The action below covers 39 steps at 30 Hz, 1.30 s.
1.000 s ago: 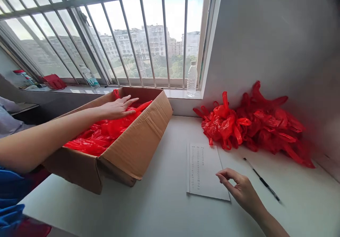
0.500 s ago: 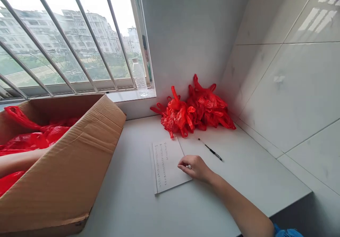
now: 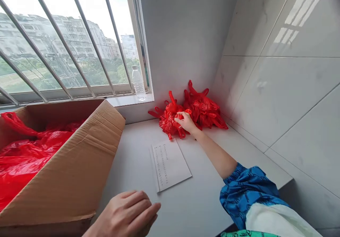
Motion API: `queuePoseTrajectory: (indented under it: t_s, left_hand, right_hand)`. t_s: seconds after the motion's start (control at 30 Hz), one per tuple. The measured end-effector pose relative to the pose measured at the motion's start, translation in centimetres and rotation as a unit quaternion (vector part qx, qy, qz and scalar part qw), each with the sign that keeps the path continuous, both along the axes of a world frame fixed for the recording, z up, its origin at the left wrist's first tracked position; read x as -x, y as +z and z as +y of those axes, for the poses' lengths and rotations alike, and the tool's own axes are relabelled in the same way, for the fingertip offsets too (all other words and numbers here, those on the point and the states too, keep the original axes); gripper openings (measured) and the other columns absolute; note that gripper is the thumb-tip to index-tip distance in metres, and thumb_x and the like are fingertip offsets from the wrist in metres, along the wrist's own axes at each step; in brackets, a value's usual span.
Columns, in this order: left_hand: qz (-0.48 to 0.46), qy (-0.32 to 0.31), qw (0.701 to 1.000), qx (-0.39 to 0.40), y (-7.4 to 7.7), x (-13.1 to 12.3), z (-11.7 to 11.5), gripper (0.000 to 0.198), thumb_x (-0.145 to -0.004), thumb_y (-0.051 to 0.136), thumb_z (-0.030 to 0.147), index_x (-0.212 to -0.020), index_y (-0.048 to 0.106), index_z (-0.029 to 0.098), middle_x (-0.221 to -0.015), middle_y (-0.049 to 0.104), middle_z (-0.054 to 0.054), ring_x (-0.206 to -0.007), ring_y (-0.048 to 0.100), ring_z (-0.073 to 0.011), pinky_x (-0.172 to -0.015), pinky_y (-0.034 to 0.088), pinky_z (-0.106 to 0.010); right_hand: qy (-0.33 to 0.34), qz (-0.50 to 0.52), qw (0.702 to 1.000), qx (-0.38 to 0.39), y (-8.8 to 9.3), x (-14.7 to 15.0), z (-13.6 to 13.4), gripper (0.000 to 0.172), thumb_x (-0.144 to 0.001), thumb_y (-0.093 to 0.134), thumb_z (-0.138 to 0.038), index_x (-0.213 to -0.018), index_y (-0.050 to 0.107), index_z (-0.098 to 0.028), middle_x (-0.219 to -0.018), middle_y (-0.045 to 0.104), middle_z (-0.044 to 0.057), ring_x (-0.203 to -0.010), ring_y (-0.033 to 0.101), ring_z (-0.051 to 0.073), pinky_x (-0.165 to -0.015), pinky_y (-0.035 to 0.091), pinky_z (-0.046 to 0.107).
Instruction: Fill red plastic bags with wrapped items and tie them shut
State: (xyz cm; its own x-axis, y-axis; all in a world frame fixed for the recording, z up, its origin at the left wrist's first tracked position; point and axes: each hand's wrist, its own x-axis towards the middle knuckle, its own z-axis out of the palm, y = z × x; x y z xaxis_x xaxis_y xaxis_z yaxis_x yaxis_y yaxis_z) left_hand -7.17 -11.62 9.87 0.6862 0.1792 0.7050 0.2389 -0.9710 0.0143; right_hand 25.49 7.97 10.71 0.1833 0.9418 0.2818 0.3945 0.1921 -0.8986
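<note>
My right hand reaches into the heap of red plastic bags against the wall. Its thumb and fingertips are apart, with red plastic showing between them; no firm grip can be seen. Low in the view, my left hand is above the white table, back of the hand upward and fingers curled together. Nothing shows in it, though its palm is hidden. Between the hands lies a notebook with columns of small handwritten marks. The black pen is out of sight, the right forearm covering that spot.
At the left, a cardboard box holds more red plastic bags. A clear bottle stands on the sill of the barred window. Tiled wall bounds the right side, and the white table has an edge at lower right.
My right hand has moved from the notebook's right edge forward to the red bags. My left hand has come out of the box, over the table. The pen has become hidden.
</note>
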Motion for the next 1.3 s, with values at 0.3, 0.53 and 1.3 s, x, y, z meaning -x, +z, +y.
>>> queuePoseTrajectory:
  t_s: [0.3,0.53,1.3]
  left_hand:
    - [0.026,-0.004,0.996,0.085,-4.3,-1.2,2.1,0.022,-0.089,0.053,0.009,-0.102,0.063,0.024,-0.065,0.066,0.001,-0.054,0.059,-0.0138,-0.047,0.04,-0.026]
    - [-0.243,0.099,0.936,0.234,-2.8,-1.3,6.0,0.029,-0.095,0.055,0.018,-0.123,0.059,0.026,-0.09,0.071,-0.002,-0.084,0.068,-0.0151,-0.075,0.054,-0.027]
    - [-0.083,0.093,0.876,0.466,-4.6,-6.7,9.4,0.069,-0.101,0.015,0.06,-0.114,0.071,0.022,-0.1,0.074,-0.008,-0.083,0.068,-0.0202,-0.08,0.053,-0.034]
  right_hand:
    - [0.006,0.018,0.996,-0.09,1.1,-0.4,-0.1,0.043,-0.082,0.068,-0.046,-0.112,0.067,-0.015,-0.138,0.053,0.013,-0.104,0.067,0.021,-0.081,0.061,0.034]
    - [0.088,-0.03,0.98,-0.176,0.5,1.1,-5.9,0.03,-0.087,0.067,-0.047,-0.098,0.072,-0.02,-0.113,0.067,0.008,-0.11,0.063,0.021,-0.095,0.051,0.035]
    - [0.124,-0.31,0.935,-0.121,-6.4,2.9,-13.0,0.023,-0.092,0.063,-0.045,-0.102,0.071,-0.026,-0.108,0.069,0.005,-0.083,0.066,0.017,-0.071,0.047,0.027]
